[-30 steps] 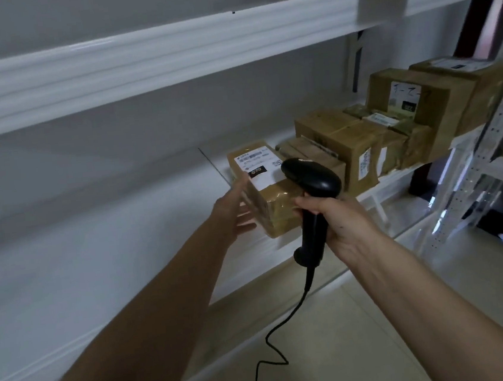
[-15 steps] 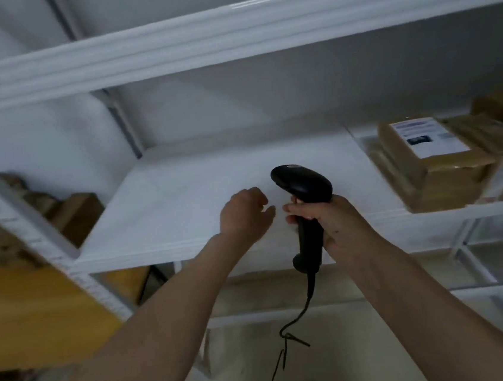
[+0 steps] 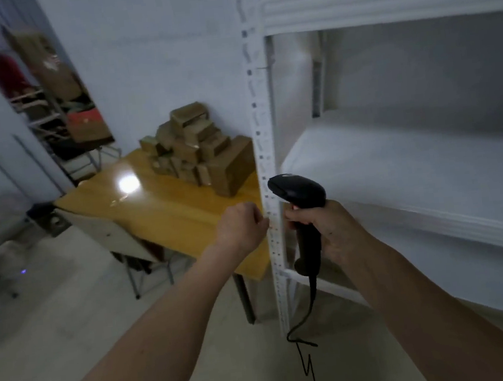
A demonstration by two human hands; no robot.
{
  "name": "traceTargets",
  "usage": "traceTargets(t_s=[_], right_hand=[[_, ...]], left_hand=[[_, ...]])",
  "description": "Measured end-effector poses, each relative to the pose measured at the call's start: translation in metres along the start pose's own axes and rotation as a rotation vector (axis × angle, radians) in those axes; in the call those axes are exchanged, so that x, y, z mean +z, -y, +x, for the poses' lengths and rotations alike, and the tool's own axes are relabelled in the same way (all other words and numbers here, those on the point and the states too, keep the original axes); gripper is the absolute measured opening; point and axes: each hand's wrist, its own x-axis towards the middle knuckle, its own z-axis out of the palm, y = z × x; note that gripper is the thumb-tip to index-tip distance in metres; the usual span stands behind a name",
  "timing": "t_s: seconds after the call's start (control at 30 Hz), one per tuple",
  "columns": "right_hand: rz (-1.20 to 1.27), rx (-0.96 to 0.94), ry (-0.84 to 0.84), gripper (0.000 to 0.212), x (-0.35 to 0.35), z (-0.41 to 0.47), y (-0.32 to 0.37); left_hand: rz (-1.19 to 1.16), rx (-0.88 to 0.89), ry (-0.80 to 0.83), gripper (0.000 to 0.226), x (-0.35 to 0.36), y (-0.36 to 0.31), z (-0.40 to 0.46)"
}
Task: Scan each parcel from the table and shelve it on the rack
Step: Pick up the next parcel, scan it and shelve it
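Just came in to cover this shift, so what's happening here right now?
A person is between parcels. Their right hand grips a black corded barcode scanner; their left hand is loosely curled and holds nothing. A pile of brown parcels waits on the wooden table to the left. The white rack beside it shows bare shelves in view.

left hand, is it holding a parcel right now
No, the left hand is loosely curled and holds nothing; the parcels sit stacked on the table.
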Motion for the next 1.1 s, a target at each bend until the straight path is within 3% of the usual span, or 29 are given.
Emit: traceTargets(t_s=[0.27,0.63,0.8,1.1], right_hand=[[0.019,0.081,0.096,0.011,0.134,0.03,-0.049],[-0.033,0.149,0.161,0.019,0.226,0.072,-0.069],[-0.019,0.175,0.161,0.016,0.251,0.112,-0.073],[0.041,0.195,0.13,0.01,0.276,0.23,-0.039]], left_hand=[[0.036,-0.139,-0.04,0.012,-0.051,0.138,-0.018],[-0.02,-0.185,-0.101,0.011,-0.07,0.221,0.001],[0.031,-0.201,-0.07,0.031,-0.067,0.253,0.042],[0.053,-0.119,0.021,0.034,-0.062,0.274,0.192]])
